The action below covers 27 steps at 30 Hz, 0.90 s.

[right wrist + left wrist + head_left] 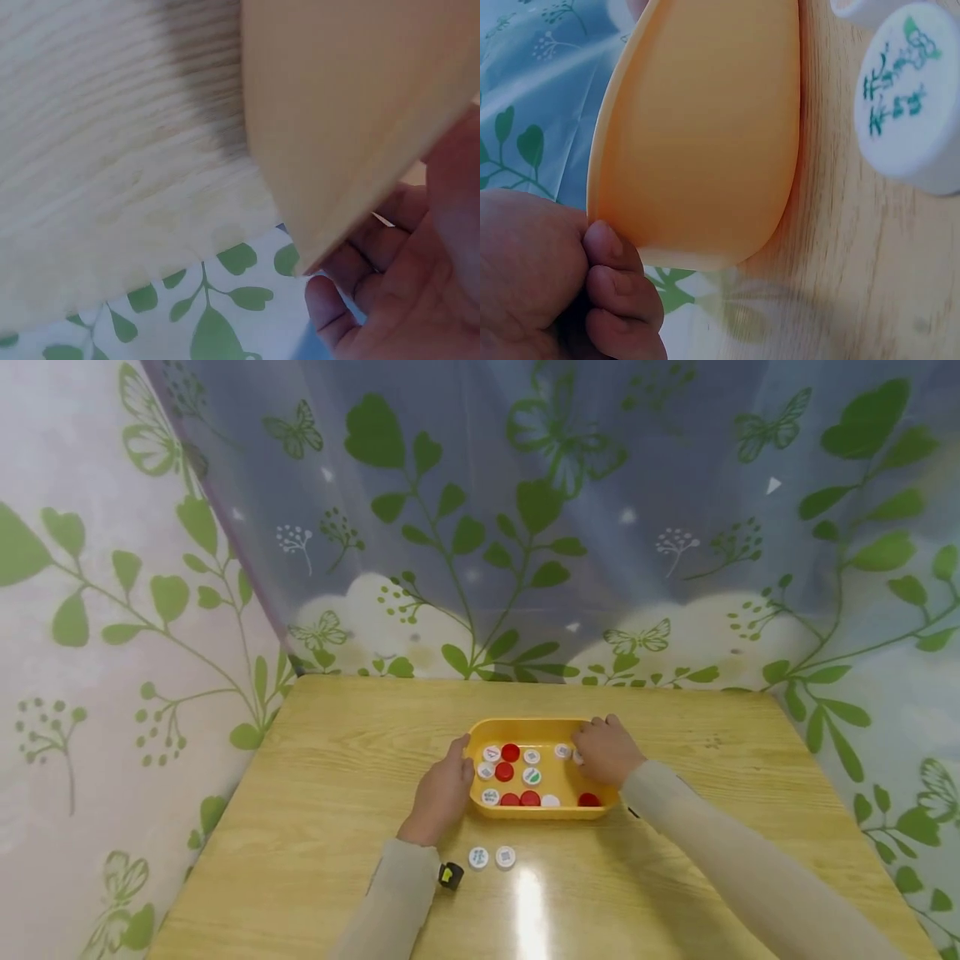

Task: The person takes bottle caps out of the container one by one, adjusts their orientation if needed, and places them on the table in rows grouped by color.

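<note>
A yellow plastic tray (540,812) sits on the wooden table, with several red and white bottle caps (532,776) inside. My left hand (441,793) grips its left end; in the left wrist view the curled fingers (615,289) meet the rim. Over the right end, my right hand (606,752) reaches in with bent fingers, its fingertips at a white bottle cap (577,757) they partly cover. The right wrist view has curled fingers (330,307) by the tray's corner, the cap hidden there.
Two white bottle caps, one with a green print (478,858) and another (506,857), lie on the table (360,752) in front of the tray. Behind the table hangs a curtain (465,568) printed with leaves and butterflies; similar patterned sheets flank both sides.
</note>
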Each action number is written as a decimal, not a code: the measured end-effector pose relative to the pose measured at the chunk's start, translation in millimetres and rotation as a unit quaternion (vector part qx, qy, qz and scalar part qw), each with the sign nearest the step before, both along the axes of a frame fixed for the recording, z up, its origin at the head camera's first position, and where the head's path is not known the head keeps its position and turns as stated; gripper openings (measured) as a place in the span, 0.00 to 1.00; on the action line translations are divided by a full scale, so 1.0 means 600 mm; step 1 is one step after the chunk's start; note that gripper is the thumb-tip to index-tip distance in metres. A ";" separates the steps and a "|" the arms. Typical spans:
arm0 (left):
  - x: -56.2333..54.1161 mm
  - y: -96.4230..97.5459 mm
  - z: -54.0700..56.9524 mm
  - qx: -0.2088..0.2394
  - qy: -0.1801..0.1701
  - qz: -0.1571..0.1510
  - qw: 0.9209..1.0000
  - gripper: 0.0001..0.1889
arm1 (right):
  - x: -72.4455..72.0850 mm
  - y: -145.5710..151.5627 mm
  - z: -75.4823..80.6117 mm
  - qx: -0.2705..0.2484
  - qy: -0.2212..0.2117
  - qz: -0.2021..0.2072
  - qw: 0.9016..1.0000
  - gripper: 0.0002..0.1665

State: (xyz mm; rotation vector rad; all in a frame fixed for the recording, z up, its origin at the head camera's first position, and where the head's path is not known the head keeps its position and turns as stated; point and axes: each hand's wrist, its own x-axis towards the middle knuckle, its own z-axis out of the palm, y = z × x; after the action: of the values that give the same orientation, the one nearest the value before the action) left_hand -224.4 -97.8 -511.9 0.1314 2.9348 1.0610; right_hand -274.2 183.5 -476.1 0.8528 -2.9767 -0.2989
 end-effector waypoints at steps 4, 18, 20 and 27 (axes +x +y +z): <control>0.002 0.002 -0.001 0.007 0.000 -0.005 1.000 0.25 | -0.005 -0.002 -0.007 0.012 0.009 0.008 1.000 0.05; 0.005 0.002 -0.006 0.020 -0.006 -0.012 1.000 0.25 | -0.007 -0.003 -0.015 -0.010 0.007 0.023 1.000 0.14; 0.004 0.001 -0.007 0.018 -0.002 -0.014 1.000 0.25 | -0.006 -0.005 -0.015 -0.016 0.008 0.022 1.000 0.14; 0.001 -0.001 -0.004 0.026 -0.016 -0.018 0.999 0.26 | -0.013 -0.013 -0.023 -0.017 0.017 0.010 1.000 0.14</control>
State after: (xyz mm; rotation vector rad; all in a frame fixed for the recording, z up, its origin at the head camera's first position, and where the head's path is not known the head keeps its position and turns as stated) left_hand -223.9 -98.5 -514.1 0.1668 2.8667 1.1234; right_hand -281.8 175.9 -489.8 0.8629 -2.9312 -0.2599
